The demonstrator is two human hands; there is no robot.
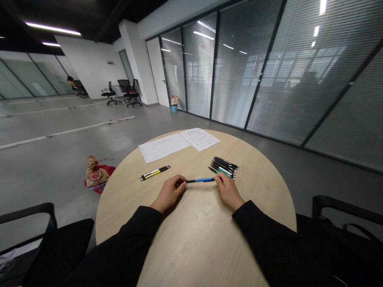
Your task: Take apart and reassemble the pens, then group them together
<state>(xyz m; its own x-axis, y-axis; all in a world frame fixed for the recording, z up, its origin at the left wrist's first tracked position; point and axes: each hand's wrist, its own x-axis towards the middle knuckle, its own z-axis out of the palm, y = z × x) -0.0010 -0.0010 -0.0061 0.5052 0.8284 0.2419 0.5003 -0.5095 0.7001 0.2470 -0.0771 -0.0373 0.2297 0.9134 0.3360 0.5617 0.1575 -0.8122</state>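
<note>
A blue and black pen (200, 180) is held level above the round wooden table between my two hands. My left hand (171, 191) pinches its black end, fingers closed. The other end is gripped by the thumb and fingers of my right hand (227, 189). Just behind my right hand lies a row of several pens (225, 164), mostly black, with a white one and a green one among them; my hand hides part of the nearest ones. To the left, beyond my left hand, a few pens (154, 172) with yellow, white and black barrels lie side by side.
Two printed paper sheets (167, 146) lie at the far side of the round table (191, 239). Black armchairs (68, 243) stand close at left and right. A bag-topped bin (97, 175) is on the floor at left. Glass partitions (233, 67) run behind.
</note>
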